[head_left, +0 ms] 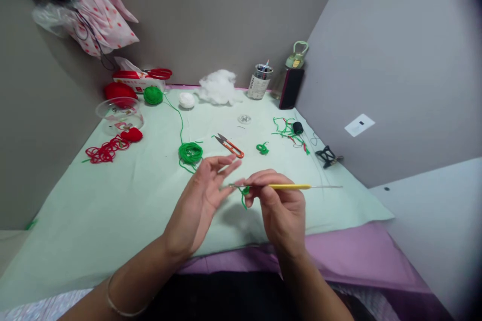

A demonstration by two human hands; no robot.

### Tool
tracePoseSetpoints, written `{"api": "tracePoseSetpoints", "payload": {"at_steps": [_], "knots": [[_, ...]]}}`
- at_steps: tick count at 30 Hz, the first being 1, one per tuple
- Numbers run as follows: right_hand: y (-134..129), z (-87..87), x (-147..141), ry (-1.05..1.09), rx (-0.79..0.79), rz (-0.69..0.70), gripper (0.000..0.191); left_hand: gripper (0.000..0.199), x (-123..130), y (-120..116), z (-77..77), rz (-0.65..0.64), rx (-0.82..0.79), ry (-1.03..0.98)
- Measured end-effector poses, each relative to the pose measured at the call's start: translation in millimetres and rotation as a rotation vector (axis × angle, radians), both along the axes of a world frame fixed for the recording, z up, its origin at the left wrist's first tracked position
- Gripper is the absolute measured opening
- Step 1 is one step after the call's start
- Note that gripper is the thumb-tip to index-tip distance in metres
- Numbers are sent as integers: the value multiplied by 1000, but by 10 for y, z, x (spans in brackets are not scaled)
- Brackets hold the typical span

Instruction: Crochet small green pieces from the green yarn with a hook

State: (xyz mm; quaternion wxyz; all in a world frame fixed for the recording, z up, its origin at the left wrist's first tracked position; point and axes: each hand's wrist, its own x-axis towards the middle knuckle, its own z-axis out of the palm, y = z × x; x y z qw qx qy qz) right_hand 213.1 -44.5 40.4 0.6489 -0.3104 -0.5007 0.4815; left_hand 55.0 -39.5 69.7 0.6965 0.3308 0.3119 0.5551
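Note:
A crochet hook (289,187) with a yellow grip lies pinched in my right hand (280,210), its thin metal tip pointing left. Green yarn (245,191) loops around the hook just before my right fingers, with a short tail hanging down. My left hand (203,200) is raised beside the hook tip, fingers spread and nothing visible between them. Behind that hand sits a small bundle of green yarn (190,153), from which a strand runs back to a green yarn ball (153,95). Orange thread snips (229,146) rest just beyond my left fingertips.
Red yarn (107,149) and a clear plastic bowl (120,115) are at left. White stuffing (219,87), a pen jar (259,82), a bottle (295,62) and a phone (291,89) line the back. Green scraps (284,125) and a black clip (328,156) lie right.

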Motion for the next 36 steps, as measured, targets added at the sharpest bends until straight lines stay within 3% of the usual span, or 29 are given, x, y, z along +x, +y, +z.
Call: {"api": "tracePoseSetpoints", "payload": {"at_steps": [2,4,6,8,10,13,18,26,29,33,36], "knots": [[-7,9,-13,3,21,21,12,54,16,78,-9,87,112,73],[-7,19,-13,12,35,23,14,66,-9,133,-45,136,283,284],[0,21,-2,18,34,5,14,63,-56,145,-93,152,465,554],[8,12,12,17,34,-8,15,50,-97,118,-135,116,538,709],[13,-6,20,6,42,-17,15,44,-113,75,-155,31,466,700],[14,-34,18,-13,62,-38,15,38,-91,22,-153,-80,286,535],[13,-52,5,-52,93,-63,16,26,-27,14,-142,-50,142,391],[26,-77,2,-97,111,-63,16,21,-30,13,-169,-45,93,356],[32,-90,-1,-92,101,-64,16,26,-27,16,-186,-51,81,332],[34,-80,5,-105,107,-61,16,47,-34,16,-196,-53,47,295],[5,-92,1,-237,158,-133,18,63,-28,-2,-183,-60,19,266]]}}
